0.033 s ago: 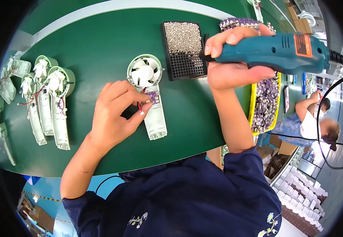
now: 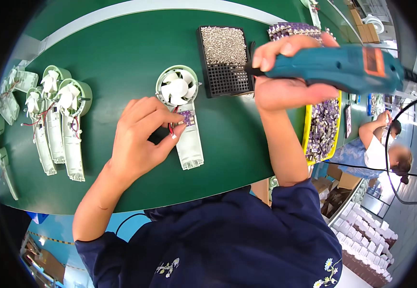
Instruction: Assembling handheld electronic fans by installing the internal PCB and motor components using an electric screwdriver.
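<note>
On the green table lies a pale green handheld-fan shell [image 2: 190, 149], its round head holding a white fan [image 2: 175, 91]. My left hand [image 2: 139, 132] pinches a small purple circuit board [image 2: 187, 117] between thumb and forefinger, against the handle just below the fan. Red and black wires with a small white connector [image 2: 174, 136] hang by the fingertips. My right hand [image 2: 278, 93] grips a teal electric screwdriver [image 2: 333, 69] held sideways, with its black front end pointing left over a black screw tray [image 2: 223, 82]. Silver screws [image 2: 223, 44] heap the tray's far half; the bit's tip is hard to make out.
Three similar fan shells [image 2: 74, 149] lie to the left, with more shell parts [image 2: 9, 108] at the far-left edge. A yellow bin [image 2: 308, 129] of purple boards stands right, board panels [image 2: 290, 30] behind. The screwdriver's black cable [image 2: 387, 153] loops down; another person [image 2: 374, 144] sits beyond.
The screwdriver's rear end has swung slightly lower, and my right hand has shifted a little right and down. My left hand and the circuit board look nearly unchanged.
</note>
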Demonstrator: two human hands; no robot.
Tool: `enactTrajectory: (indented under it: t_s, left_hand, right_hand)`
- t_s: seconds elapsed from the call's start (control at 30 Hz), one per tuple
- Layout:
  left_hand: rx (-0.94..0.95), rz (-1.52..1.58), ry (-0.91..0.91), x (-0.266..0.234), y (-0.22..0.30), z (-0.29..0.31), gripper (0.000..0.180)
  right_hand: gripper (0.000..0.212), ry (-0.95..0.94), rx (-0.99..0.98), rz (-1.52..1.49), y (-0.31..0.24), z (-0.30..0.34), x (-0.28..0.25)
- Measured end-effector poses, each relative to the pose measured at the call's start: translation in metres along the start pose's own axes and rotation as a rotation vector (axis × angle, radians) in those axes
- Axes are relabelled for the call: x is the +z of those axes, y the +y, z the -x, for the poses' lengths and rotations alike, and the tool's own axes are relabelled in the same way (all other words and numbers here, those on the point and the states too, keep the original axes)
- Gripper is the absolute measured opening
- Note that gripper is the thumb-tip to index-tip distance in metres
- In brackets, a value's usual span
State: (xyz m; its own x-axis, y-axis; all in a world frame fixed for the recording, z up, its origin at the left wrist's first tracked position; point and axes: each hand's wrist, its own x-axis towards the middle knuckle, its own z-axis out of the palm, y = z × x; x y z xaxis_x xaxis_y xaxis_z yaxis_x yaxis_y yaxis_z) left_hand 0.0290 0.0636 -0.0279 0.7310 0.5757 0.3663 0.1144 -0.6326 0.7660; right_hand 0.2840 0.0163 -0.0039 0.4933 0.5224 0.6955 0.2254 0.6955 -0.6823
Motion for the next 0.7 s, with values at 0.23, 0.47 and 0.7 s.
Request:
enactTrajectory:
  t_s: [0.23, 0.47, 0.7]
  left_hand:
    - [-0.009, 0.002, 0.016, 0.002, 0.001, 0.001, 0.018]
    - [0.008, -0.006, 0.007, 0.000, 0.000, 0.003, 0.021]
    - [-0.003, 0.003, 0.000, 0.000, -0.002, 0.005, 0.023]
  right_hand:
    - [0.087, -0.166, -0.021, -0.336, -0.068, 0.008, 0.030]
    - [0.074, -0.384, 0.119, -0.447, -0.078, 0.039, 0.043]
    - [0.059, -0.574, 0.210, -0.468, -0.066, 0.039, 0.031]
